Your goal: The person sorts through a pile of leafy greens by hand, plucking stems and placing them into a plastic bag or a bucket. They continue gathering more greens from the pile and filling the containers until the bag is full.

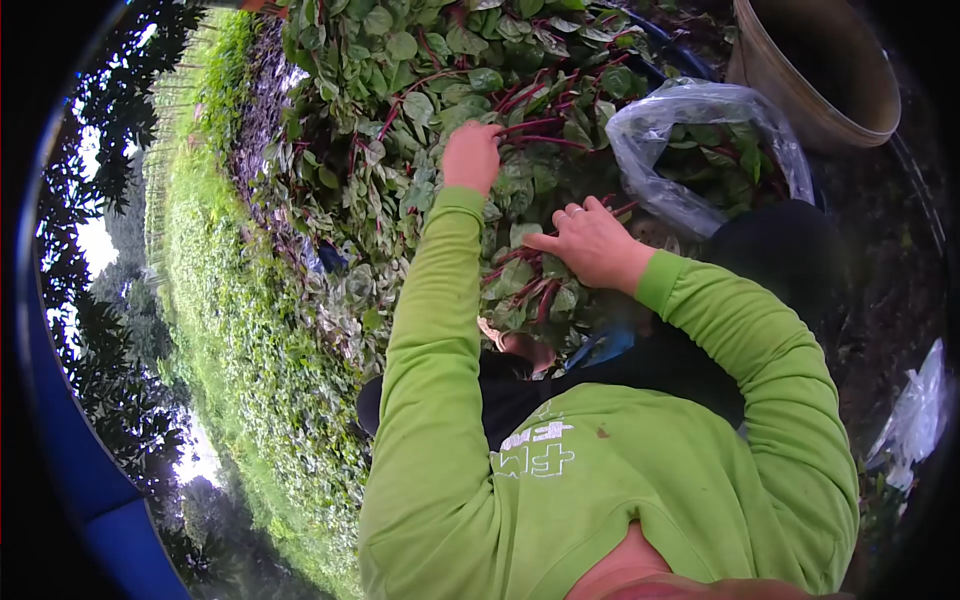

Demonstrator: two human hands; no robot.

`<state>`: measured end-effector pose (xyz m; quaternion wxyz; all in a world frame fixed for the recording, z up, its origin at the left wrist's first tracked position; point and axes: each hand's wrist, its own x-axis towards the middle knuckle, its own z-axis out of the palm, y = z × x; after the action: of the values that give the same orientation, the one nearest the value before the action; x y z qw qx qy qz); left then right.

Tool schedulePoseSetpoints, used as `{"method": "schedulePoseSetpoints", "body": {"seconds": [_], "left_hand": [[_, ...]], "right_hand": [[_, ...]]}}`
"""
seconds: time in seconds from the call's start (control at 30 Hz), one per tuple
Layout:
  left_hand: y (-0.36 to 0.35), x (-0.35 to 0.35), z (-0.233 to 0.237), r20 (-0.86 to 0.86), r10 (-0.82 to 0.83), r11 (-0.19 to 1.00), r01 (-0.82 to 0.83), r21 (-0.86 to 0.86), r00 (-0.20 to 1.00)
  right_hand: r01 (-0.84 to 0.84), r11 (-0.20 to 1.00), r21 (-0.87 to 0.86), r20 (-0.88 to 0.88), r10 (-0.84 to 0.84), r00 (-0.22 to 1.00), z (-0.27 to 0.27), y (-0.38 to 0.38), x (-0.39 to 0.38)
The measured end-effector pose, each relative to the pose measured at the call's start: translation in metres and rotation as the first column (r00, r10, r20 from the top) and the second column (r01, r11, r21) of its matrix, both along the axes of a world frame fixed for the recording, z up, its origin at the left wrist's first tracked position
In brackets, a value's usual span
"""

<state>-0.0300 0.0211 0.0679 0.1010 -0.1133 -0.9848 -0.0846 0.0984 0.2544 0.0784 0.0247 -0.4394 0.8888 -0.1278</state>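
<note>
My left hand (pixel 470 157) reaches into a dense heap of Malabar spinach (pixel 400 100) with round green leaves and red stems. Its fingers are closed on a few red stems (pixel 545 138) that stick out to the right. Lower and to the right, my right hand (pixel 597 243), with a ring on one finger, is curled over a bunch of the same greens (pixel 540 290). Stems from that bunch show on both sides of the hand; the palm side is hidden. Beside my right hand stands an open clear plastic bag (pixel 660 115) with leafy greens inside.
A large brownish bucket (pixel 815 75) stands tilted behind the bag at the upper right. Crumpled clear plastic (pixel 910 415) lies on the dark ground at the far right. Low green plants (pixel 260 420) stretch along the left, and a blue edge (pixel 110 520) borders the lower left.
</note>
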Motion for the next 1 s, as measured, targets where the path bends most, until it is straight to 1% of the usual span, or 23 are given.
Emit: {"method": "schedulePoseSetpoints", "body": {"seconds": [0.07,0.17,0.27,0.37,0.47,0.57,0.6,0.63,0.67,0.7,0.73,0.8,0.83,0.87,0.9,0.93,1.0], "left_hand": [[-0.007,-0.009,0.007,0.071,-0.015,0.990,0.024,-0.136,0.997],[-0.015,-0.012,0.024,0.082,-0.169,0.965,0.182,-0.188,0.982],[-0.009,-0.009,0.039,0.114,-0.141,0.956,0.165,-0.242,0.983],[-0.009,-0.014,0.029,0.049,-0.143,0.973,0.150,-0.178,0.988],[-0.010,-0.014,0.019,0.020,-0.021,0.990,0.024,-0.136,1.000],[-0.044,-0.014,0.026,-0.214,0.148,0.988,-0.154,-0.013,0.966],[-0.057,-0.009,0.042,-0.312,0.257,0.956,-0.288,-0.059,0.915],[-0.073,0.007,0.062,-0.233,0.440,0.898,-0.418,0.141,0.867],[-0.119,0.009,0.046,-0.453,0.519,0.848,-0.368,0.382,0.725],[-0.130,0.030,0.060,-0.623,0.583,0.747,-0.645,0.159,0.522],[-0.133,0.044,0.055,-0.768,0.579,0.516,-0.853,0.084,0.274],[-0.136,0.061,0.066,-0.569,0.605,0.701,-0.712,0.049,0.557],[-0.132,0.058,0.057,-0.424,0.510,0.845,-0.528,0.086,0.748],[-0.119,0.053,0.041,-0.278,0.358,0.932,-0.322,0.166,0.892],[-0.083,0.051,0.039,-0.216,0.216,0.959,-0.165,0.230,0.952],[-0.044,0.048,0.036,-0.167,0.060,0.952,-0.006,0.305,0.984],[-0.009,0.038,0.016,-0.087,-0.119,0.969,0.135,0.206,0.989]], "right_hand": [[0.008,1.000,0.013,0.011,-0.008,1.000,0.001,0.002,-0.001],[0.008,1.000,0.010,0.028,-0.009,1.000,-0.001,0.003,-0.005],[0.018,1.000,0.009,0.045,-0.018,0.999,-0.003,0.001,-0.005],[0.031,0.999,-0.009,0.049,-0.030,0.998,-0.003,0.000,-0.003],[0.023,1.000,0.006,0.047,-0.023,0.999,-0.001,0.000,-0.003],[0.004,0.999,0.039,0.053,-0.006,0.999,0.000,0.001,-0.003],[0.002,0.999,0.052,0.052,-0.004,0.999,0.000,0.001,-0.004],[0.000,0.998,0.064,0.051,-0.003,0.999,0.000,0.001,-0.005],[-0.001,0.999,0.054,0.044,-0.001,0.999,0.000,0.002,-0.004],[-0.002,0.999,0.042,0.035,0.000,0.999,0.000,0.003,-0.003],[-0.003,1.000,0.029,0.025,0.002,1.000,0.000,0.002,-0.003],[-0.009,0.999,0.046,0.037,0.008,0.999,-0.001,0.000,-0.004],[-0.016,0.998,0.057,0.046,0.014,0.999,-0.002,-0.003,-0.004],[-0.016,0.999,0.038,0.041,0.014,0.999,-0.004,-0.006,-0.003],[-0.014,1.000,0.024,0.032,0.013,0.999,-0.006,-0.009,-0.003],[-0.010,1.000,0.015,0.023,0.010,1.000,-0.008,-0.009,-0.003],[0.006,1.000,-0.007,-0.009,-0.006,1.000,-0.006,-0.011,-0.001]]}}
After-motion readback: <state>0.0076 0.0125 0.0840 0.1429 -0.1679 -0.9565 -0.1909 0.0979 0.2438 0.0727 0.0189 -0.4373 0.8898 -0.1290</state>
